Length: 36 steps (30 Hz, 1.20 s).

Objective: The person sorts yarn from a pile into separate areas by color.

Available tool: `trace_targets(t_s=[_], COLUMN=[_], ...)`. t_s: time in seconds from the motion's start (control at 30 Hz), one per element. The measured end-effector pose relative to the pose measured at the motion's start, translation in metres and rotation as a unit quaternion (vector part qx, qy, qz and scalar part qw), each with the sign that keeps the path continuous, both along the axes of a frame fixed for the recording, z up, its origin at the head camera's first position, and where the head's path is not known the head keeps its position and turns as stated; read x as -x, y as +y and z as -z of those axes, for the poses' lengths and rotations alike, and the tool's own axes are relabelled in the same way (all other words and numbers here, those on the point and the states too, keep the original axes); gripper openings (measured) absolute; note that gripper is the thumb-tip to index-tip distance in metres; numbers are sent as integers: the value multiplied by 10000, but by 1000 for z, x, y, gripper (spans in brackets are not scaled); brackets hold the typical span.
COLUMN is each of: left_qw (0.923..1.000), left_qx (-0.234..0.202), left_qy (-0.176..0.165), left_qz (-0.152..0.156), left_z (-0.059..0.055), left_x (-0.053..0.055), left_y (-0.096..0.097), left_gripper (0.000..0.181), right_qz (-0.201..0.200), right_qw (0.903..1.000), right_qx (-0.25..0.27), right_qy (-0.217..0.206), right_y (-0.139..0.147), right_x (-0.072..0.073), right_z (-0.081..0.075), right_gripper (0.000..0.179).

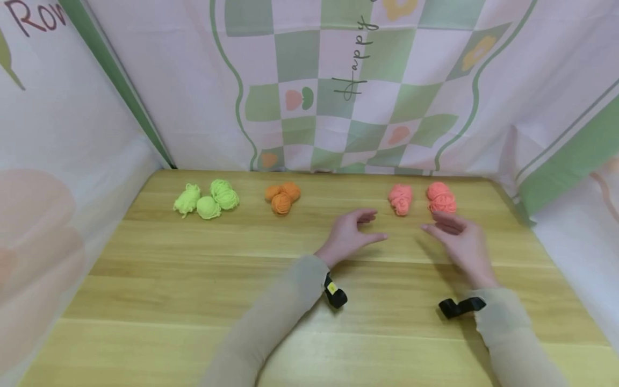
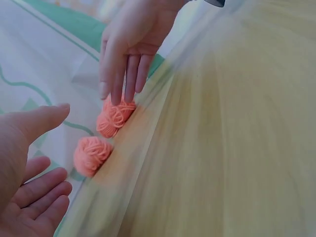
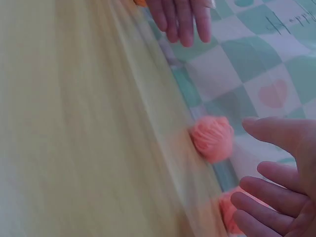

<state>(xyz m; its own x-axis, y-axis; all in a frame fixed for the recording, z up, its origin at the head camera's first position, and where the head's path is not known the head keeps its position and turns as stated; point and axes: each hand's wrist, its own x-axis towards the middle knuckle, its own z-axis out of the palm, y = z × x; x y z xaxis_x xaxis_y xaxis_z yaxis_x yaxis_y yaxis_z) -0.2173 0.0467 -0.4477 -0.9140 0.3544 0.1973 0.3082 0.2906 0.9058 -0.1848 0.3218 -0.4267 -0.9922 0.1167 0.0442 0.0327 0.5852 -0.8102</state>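
Note:
Two pink balls of yarn lie apart near the table's back edge: a smaller one (image 1: 401, 199) and a larger one (image 1: 441, 198). My left hand (image 1: 352, 234) hovers to the front left of the smaller ball, thumb and fingers spread, holding nothing. My right hand (image 1: 461, 242) is just in front of the larger ball, its fingertips overlapping the ball's lower edge in the head view. Nothing sits between its thumb and fingers. The palms face each other across a gap. In the right wrist view, the fingers partly cover one pink ball (image 3: 229, 212).
Further left along the back edge, three orange yarn balls (image 1: 282, 198) sit bunched together. Beyond them is a group of three yellow-green yarn balls (image 1: 208, 207). A checked cloth (image 1: 333, 129) hangs behind the wooden table (image 1: 193, 301), with more cloth at both sides.

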Motion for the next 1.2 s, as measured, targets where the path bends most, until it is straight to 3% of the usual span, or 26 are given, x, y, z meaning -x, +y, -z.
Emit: trace_targets(t_s=[0.2, 0.37, 0.57, 0.73, 1.0, 1.2], left_qw=[9997, 9989, 9959, 9940, 9945, 9944], left_qx=[-124, -106, -66, 29, 301, 220], left_qy=[-198, -350, -438, -386, -147, -200], left_qz=[-65, -302, -784, -1023, -996, -1012], left_z=[1, 5, 8, 0, -21, -26], left_x=[3, 10, 24, 34, 49, 54], left_y=[16, 27, 43, 51, 54, 61], left_gripper=[67, 67, 72, 76, 76, 76], right_qz=[716, 1075, 1073, 1041, 985, 1011], right_qw=[9971, 9941, 9935, 9936, 9938, 9933], right_qx=[89, 140, 276, 295, 270, 267], right_qy=[231, -89, -273, -331, -429, -489], right_y=[19, 29, 33, 36, 38, 37], right_x=[3, 10, 21, 28, 37, 43], right_z=[-7, -11, -10, -6, -1, -1], right_gripper=[71, 81, 91, 93, 92, 92])
